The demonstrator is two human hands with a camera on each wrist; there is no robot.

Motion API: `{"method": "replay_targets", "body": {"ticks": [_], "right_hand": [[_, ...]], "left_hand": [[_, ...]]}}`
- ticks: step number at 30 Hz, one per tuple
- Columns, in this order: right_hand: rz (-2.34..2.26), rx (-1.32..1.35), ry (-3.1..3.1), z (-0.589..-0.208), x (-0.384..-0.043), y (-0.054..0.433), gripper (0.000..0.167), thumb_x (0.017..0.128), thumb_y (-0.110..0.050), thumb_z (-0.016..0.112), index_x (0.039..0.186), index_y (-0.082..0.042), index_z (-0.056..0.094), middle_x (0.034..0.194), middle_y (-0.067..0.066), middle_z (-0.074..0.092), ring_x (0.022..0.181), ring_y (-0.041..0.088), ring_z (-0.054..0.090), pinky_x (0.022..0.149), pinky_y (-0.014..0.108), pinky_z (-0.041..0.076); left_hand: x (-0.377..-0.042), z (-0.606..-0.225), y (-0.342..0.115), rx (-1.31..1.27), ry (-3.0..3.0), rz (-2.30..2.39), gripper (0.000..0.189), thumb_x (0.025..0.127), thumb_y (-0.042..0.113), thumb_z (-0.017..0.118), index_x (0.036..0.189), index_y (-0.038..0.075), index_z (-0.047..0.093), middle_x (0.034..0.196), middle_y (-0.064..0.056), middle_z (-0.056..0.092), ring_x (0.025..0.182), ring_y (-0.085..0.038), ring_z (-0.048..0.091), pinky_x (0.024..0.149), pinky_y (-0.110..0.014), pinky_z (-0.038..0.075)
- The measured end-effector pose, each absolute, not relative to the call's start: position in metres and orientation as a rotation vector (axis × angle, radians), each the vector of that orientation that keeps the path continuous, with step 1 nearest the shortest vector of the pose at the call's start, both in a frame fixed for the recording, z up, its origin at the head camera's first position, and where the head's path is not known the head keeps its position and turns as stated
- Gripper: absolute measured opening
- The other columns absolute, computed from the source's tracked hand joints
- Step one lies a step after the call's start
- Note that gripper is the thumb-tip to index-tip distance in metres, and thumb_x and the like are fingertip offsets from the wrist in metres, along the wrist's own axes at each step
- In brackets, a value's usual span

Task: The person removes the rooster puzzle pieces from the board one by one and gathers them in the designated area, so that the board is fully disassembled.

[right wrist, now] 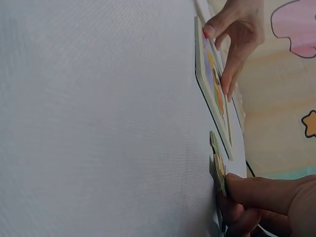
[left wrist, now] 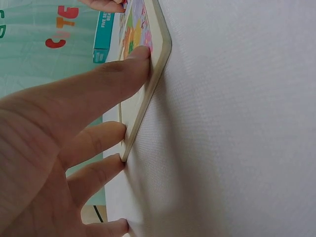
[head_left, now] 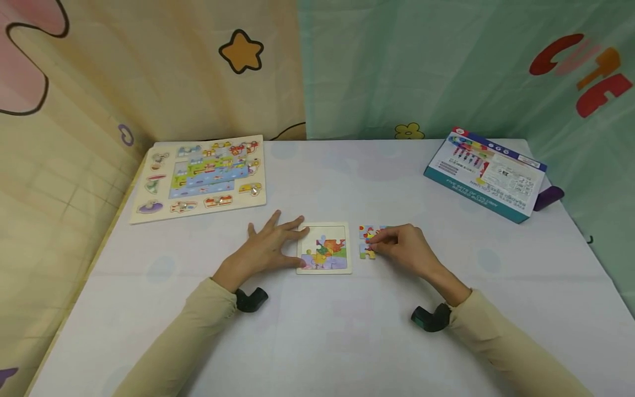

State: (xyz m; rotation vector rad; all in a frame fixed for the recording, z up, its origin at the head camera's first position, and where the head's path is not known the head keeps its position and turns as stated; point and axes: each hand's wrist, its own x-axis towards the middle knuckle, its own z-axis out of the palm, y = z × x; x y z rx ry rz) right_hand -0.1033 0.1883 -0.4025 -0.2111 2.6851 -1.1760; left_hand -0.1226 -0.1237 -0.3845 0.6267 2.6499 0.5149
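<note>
Pale tray [head_left: 329, 231] against wide-spread left grip [head_left: 265, 248] — puzzle piece [right wrist: 220, 172] in pinched right grip [head_left: 405, 248]

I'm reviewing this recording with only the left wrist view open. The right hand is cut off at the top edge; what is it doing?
Observer: The right hand seems to pinch a puzzle piece just right of the puzzle tray.

Reviewer: And what lies beyond the tray, toward the far left?

Observer: A larger wooden board with picture pieces, near the back left corner of the table.

Reviewer: I only get the teal end of a box. Anything beside it?

Observer: Yes, a dark purple object shows at its right end.
</note>
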Motion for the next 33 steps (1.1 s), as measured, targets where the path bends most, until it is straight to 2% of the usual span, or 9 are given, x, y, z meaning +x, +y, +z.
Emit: {"method": "replay_targets", "body": {"ticks": [20,25,33], "right_hand": [[-1.092,-0.179,2.785,-0.399,-0.099,0.179,0.009,0.081,-0.007,0.079,0.09,-0.005,0.08,0.088,0.006,0.074,0.084,0.018,0.062,0.067,0.028,0.048],[-1.09,-0.226,2.821,-0.402,-0.098,0.178,0.011,0.081,-0.006,0.08,0.091,-0.005,0.08,0.088,0.006,0.074,0.08,0.016,0.06,0.064,0.025,0.046],[-1.081,-0.316,2.884,-0.404,-0.095,0.178,0.012,0.079,-0.006,0.081,0.091,-0.005,0.08,0.086,0.005,0.074,0.079,0.016,0.061,0.066,0.026,0.048]], "left_hand": [[-0.123,-0.384,-0.123,0.631,2.659,0.519,0.077,0.077,0.044,0.082,0.144,0.022,0.051,0.159,0.004,0.03,0.148,-0.043,0.003,0.096,-0.084,0.002],[-0.123,-0.384,-0.124,0.631,2.652,0.527,0.078,0.077,0.044,0.082,0.144,0.022,0.051,0.159,0.003,0.03,0.148,-0.043,0.003,0.096,-0.085,0.002],[-0.122,-0.385,-0.124,0.634,2.654,0.525,0.078,0.076,0.045,0.082,0.144,0.022,0.051,0.159,0.003,0.03,0.148,-0.043,0.003,0.096,-0.085,0.002]]}}
